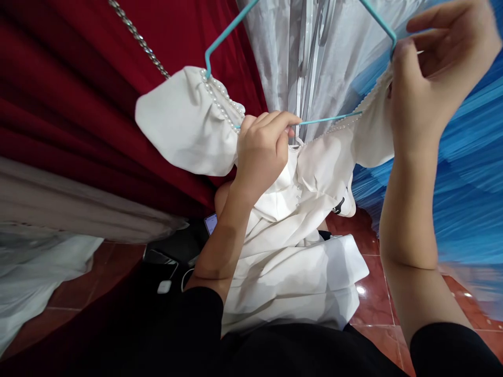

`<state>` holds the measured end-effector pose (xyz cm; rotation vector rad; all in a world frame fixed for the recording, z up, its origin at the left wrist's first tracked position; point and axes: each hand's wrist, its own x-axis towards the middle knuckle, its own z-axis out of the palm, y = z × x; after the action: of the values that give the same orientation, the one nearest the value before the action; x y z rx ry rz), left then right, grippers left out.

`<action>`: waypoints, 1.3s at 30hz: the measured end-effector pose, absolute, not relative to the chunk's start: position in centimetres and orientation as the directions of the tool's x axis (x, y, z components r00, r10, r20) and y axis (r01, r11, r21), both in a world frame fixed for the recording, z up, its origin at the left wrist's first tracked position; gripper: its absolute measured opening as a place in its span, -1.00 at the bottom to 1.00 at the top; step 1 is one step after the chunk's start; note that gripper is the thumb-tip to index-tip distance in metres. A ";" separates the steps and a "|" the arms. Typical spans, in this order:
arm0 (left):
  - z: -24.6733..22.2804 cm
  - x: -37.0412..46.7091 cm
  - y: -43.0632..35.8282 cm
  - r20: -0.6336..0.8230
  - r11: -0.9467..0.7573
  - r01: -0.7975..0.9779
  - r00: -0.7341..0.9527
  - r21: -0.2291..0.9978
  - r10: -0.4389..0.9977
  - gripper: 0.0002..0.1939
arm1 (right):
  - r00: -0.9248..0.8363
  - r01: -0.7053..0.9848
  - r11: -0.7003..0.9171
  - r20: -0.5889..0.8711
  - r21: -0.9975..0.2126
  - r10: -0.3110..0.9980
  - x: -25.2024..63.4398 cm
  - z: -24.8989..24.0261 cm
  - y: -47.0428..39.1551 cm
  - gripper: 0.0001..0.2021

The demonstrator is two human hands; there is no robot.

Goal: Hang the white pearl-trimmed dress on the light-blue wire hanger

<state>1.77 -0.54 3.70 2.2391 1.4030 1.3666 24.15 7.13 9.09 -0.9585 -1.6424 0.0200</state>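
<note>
Sleeves: black fabric covers both forearms at the bottom of the view, nearest the camera.
Floor: glossy red-brown tiles (373, 293) lie below, with a small white charger (164, 286) and a phone (210, 223) near the dress hem.
Garment: white satin dress with puffed sleeves and pearl-beaded neckline (298, 251) hangs down between the two arms, its skirt falling in folds toward the lap.
Left hand: left hand (261, 152) is closed on the dress front at the neckline, fingers curled over the lower bar of the hanger.
Right hand: right hand (428, 89) pinches the right shoulder of the dress against the hanger's corner, thumb and fingers bent around the beaded edge.
Hanger: thin turquoise wire hanger (220, 42) already carries the left puffed sleeve, which sits seated over its end.
Progress: judging by this, one shoulder is hung; the right one looks only partly seated and is being settled.
Backdrop: dark red velvet cloth (78, 94), grey gown (283, 47) and blue pleated fabric (471, 173) hang behind.
</note>
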 end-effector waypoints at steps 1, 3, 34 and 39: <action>3.7 1.7 -0.5 0.604 -0.540 0.632 0.139 0.556 0.785 -0.73 | 0.055 0.560 0.682 0.842 -0.470 0.536 24.1 8.7 7.0 -0.85; 3.8 1.5 -0.5 0.597 -0.533 0.640 0.141 0.554 0.790 -0.73 | 0.097 0.556 0.709 0.881 -0.434 0.463 24.0 8.0 6.5 -0.78; 3.1 2.3 -1.6 0.824 -0.645 0.637 0.027 0.422 0.566 -0.81 | -0.224 -0.409 0.135 0.242 -0.903 0.944 16.1 2.9 4.1 -0.84; 4.6 -1.1 0.4 0.968 -0.690 0.695 -0.249 0.203 0.035 -0.79 | -0.247 -0.410 0.122 0.238 -0.904 0.939 16.1 3.3 4.0 -0.91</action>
<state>-1.11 0.36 4.61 2.1039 1.1866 2.6727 16.07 4.04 3.32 -0.6210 -1.1888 1.4373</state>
